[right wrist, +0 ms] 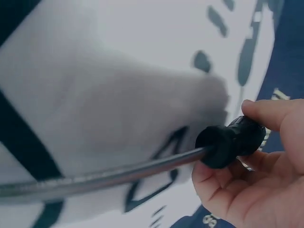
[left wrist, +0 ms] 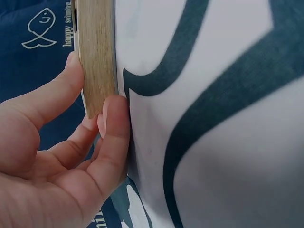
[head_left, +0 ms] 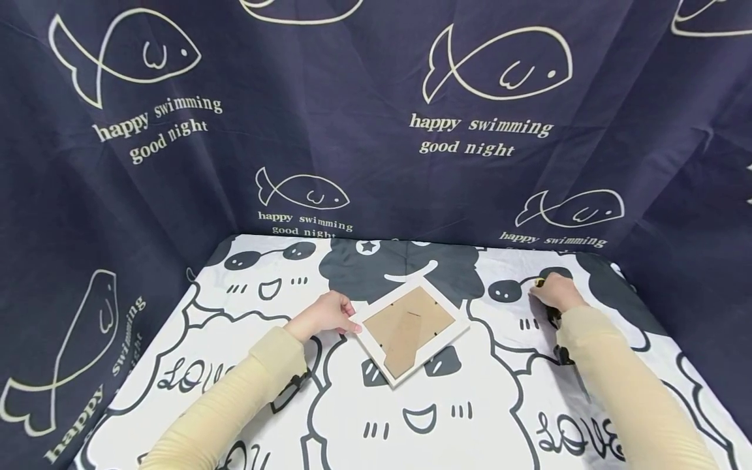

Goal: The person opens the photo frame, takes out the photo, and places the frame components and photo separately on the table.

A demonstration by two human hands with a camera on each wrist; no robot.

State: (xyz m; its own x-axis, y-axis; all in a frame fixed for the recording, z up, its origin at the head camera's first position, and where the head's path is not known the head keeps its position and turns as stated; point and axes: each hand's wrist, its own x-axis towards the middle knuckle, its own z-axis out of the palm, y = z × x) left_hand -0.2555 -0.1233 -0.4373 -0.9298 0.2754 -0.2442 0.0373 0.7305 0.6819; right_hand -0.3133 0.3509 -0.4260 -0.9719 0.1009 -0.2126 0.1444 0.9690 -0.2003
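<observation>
A photo frame (head_left: 376,313) lies back up in the head view, with a white border, a brown backing board and a brown stand leg. My left hand (head_left: 326,315) pinches its left corner, thumb on the back face and fingers beneath. In the left wrist view the frame's wooden edge (left wrist: 97,57) runs between thumb and fingers, close to the cloth. On the right, my right hand (head_left: 558,292) grips a screwdriver (right wrist: 221,145) by its black handle. Its long metal shaft (right wrist: 118,176) points back toward the forearm, over the cloth. A bit of yellow shows at the handle's end in the head view.
The table is covered by a white cloth (head_left: 446,431) printed with dark cartoon sheep. Dark blue curtains (head_left: 376,117) with fish drawings hang behind it and at both sides.
</observation>
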